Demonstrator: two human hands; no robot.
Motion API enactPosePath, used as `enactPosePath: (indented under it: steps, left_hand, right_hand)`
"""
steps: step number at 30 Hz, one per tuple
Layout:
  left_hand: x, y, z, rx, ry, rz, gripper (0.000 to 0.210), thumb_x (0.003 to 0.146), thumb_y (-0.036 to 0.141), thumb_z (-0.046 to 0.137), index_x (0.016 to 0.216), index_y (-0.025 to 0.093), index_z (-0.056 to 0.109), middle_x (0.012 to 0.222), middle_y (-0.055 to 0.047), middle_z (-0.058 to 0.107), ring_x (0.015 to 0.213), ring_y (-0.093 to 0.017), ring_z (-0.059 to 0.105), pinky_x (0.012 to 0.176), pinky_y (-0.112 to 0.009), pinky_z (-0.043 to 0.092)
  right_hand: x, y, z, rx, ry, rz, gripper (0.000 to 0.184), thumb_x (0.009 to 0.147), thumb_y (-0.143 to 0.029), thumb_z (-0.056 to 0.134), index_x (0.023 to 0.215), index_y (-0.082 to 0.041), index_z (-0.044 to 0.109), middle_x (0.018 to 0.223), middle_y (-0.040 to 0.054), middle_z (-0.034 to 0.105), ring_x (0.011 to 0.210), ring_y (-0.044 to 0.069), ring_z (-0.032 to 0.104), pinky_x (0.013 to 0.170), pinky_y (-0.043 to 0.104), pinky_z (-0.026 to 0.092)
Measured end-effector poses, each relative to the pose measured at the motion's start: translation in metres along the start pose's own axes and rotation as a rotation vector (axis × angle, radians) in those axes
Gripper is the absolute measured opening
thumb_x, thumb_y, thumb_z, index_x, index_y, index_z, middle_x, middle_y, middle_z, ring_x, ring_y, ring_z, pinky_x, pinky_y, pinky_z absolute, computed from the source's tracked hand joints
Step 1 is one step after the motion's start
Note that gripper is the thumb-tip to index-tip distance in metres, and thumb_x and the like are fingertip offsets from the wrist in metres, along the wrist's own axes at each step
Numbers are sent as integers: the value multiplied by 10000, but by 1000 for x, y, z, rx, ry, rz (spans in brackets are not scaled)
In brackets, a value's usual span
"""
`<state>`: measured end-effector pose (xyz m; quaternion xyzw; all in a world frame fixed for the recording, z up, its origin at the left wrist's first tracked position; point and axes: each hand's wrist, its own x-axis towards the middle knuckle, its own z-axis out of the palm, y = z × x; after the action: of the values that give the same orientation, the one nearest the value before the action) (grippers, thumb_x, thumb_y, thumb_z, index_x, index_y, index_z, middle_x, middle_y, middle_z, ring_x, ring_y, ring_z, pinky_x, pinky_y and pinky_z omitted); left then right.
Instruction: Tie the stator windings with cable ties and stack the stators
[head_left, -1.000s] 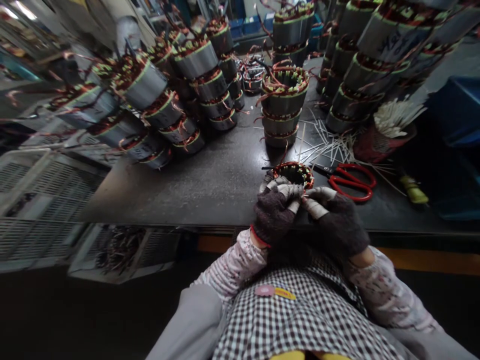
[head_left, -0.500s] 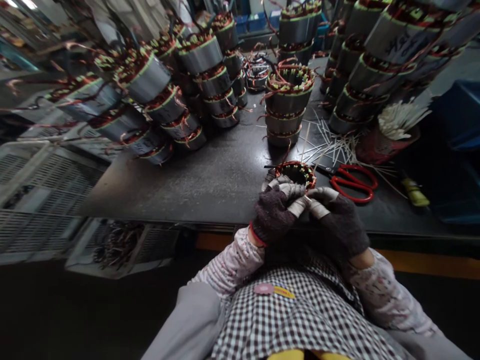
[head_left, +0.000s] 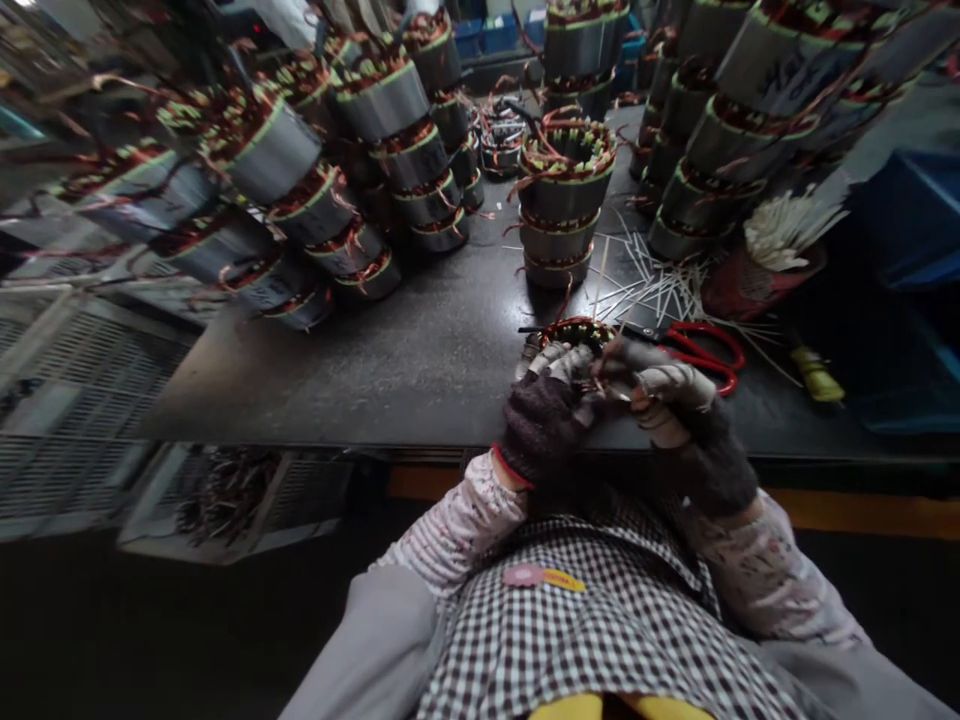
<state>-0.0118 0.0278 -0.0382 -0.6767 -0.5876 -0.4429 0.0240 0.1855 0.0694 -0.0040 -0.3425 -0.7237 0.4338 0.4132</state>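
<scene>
A motor stator (head_left: pixel 576 328) with copper windings lies on the dark table right before me, its near side covered by my hands. My left hand (head_left: pixel 546 400), in a dark glove with pale tape round the fingers, is closed on its near left rim. Just to the right, my right hand (head_left: pixel 690 415), gloved and taped the same way, has its fingers curled together at the near right side of the windings. Motion smears its fingertips, and whatever they pinch is hidden. Behind that hand lie red-handled scissors (head_left: pixel 709 350), their handles partly covered.
Stacked stators (head_left: pixel 562 225) stand behind the work, with more stacks left (head_left: pixel 367 240) and right (head_left: pixel 690 210). Thin white tubes (head_left: pixel 652 285) lie scattered near a red pot (head_left: pixel 757 285) full of them. A yellow-handled tool (head_left: pixel 821 378), blue bins (head_left: pixel 911 225) and a crate (head_left: pixel 217 500) are around.
My right hand has moved a little right, away from my left, and its fingers have curled in. My left hand stays on the stator. The whole view has shifted slightly.
</scene>
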Motion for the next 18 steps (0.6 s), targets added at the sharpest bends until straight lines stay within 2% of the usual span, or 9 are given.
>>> enactPosePath:
  steps: [3, 5, 8, 11, 13, 15, 16, 18]
  left_hand:
    - [-1, -4, -1, 4, -5, 63, 188, 1066, 281, 838, 1242, 217, 834, 1234, -93, 901, 1326, -308, 821, 1327, -575, 580]
    - [0, -6, -1, -11, -57, 46, 78, 1072, 255, 810, 1140, 248, 848, 1146, -55, 904, 1285, -286, 828, 1311, -565, 594]
    - [1, -7, 2, -30, -94, 28, 64, 1049, 257, 822, 1103, 265, 856, 1129, -45, 906, 1259, -285, 833, 1284, -558, 615]
    - [2, -9, 3, -23, -102, 85, 87, 1039, 287, 826, 1119, 267, 854, 1191, -65, 904, 1296, -312, 828, 1309, -573, 597]
    - [4, -9, 0, -26, -113, 99, 122, 1043, 323, 822, 1145, 265, 855, 1255, -81, 894, 1333, -322, 816, 1316, -570, 592]
    - [7, -6, -7, -57, -122, 59, 208, 1037, 372, 840, 1209, 255, 855, 1305, -94, 885, 1340, -325, 810, 1303, -564, 598]
    - [9, -5, -9, -76, -126, 27, 247, 1035, 392, 851, 1234, 246, 855, 1292, -95, 889, 1307, -320, 820, 1292, -564, 601]
    - [13, -1, -13, -96, -142, -47, 240, 1031, 404, 865, 1211, 245, 874, 1175, -72, 908, 1188, -301, 845, 1265, -566, 602]
  right_hand:
    - [-14, 9, 2, 146, -40, 148, 291, 1070, -571, 786, 1067, -280, 768, 917, 30, 806, 793, 211, 768, 703, 348, 689]
    - [-20, 3, 3, 249, -74, 242, 279, 1046, -554, 833, 1054, -282, 776, 820, -8, 767, 675, 171, 704, 618, 301, 633]
    - [-4, -16, 17, 399, -26, 234, 228, 1059, -505, 837, 1063, -285, 776, 825, -26, 750, 674, 152, 683, 639, 292, 633]
    - [43, -24, 46, 440, 152, 55, 258, 1017, -504, 865, 990, -280, 741, 927, -12, 769, 779, 155, 699, 757, 320, 667]
    - [71, -20, 58, 410, 187, -19, 336, 968, -591, 877, 994, -293, 721, 919, -11, 766, 804, 178, 722, 788, 354, 678]
    - [79, -15, 50, 291, 123, -33, 355, 1000, -641, 823, 1040, -300, 730, 982, 16, 795, 883, 212, 764, 838, 391, 689]
    - [75, -12, 38, 211, 91, -29, 360, 1038, -653, 771, 1080, -297, 743, 1085, 45, 823, 943, 228, 784, 865, 409, 692]
    - [61, -4, -1, 13, 87, -14, 395, 1112, -650, 649, 1170, -278, 769, 1346, 116, 829, 1051, 262, 806, 895, 433, 684]
